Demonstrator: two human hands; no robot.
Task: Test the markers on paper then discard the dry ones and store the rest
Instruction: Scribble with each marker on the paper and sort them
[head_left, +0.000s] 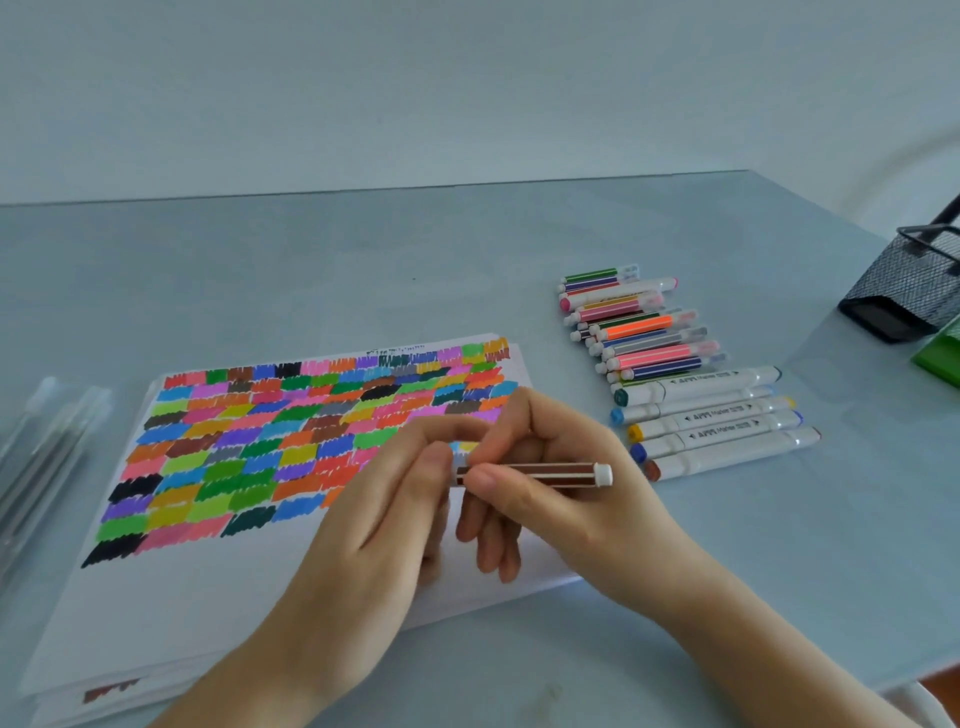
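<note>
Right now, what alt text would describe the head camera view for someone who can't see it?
Both hands, left hand and right hand, hold a brown striped marker over paper filled with colour swatches. A row of markers lies to the right.

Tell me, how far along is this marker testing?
Well along: the paper already carries rows of colour swatches. In hand now, the right hand grips a brown striped marker while the left hand pinches its other end. Left: a row of markers on the table, and the mesh holder, whose contents I cannot see.
</note>
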